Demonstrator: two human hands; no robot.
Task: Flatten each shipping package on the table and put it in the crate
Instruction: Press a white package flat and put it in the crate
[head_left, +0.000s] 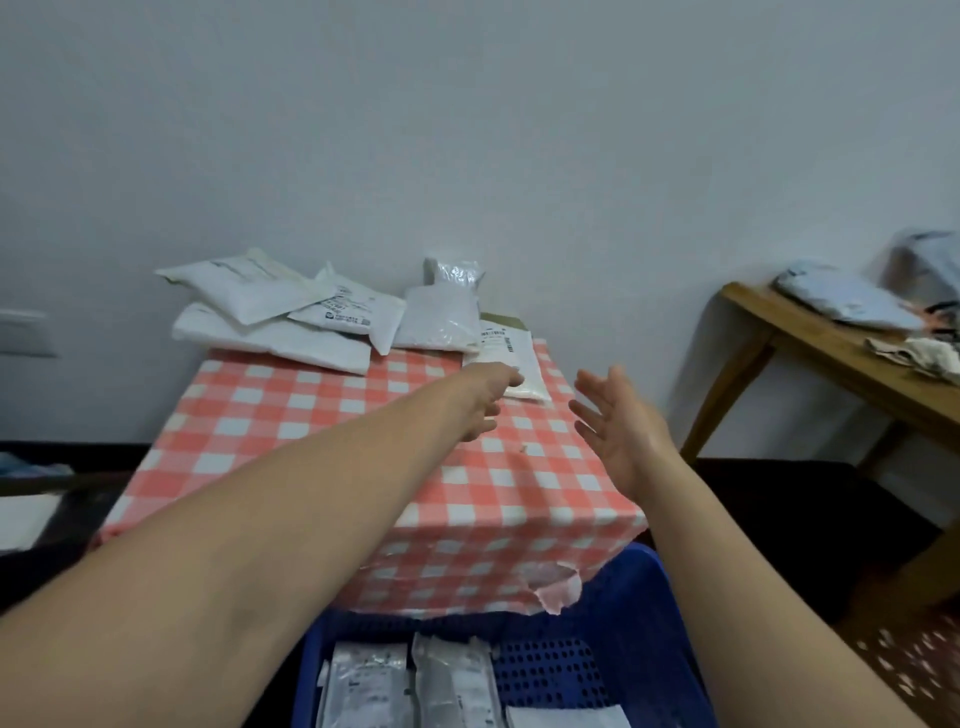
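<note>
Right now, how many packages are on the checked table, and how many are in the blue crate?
On the checked table: 6 packages
In the blue crate: 3 packages, one partly cut off
Total: 9 packages

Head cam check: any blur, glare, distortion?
Head view: dim, even light, no glare; wooden side table at the right edge smeared by motion blur; wide-angle stretch enlarges the left forearm near the bottom; left hand and packages slightly soft.

I saw my left hand (485, 400) at the flat white plastic mailer's (519, 358) near edge on the red-checked tablecloth (311, 415), right hand (618, 421) spread beside it.
</note>
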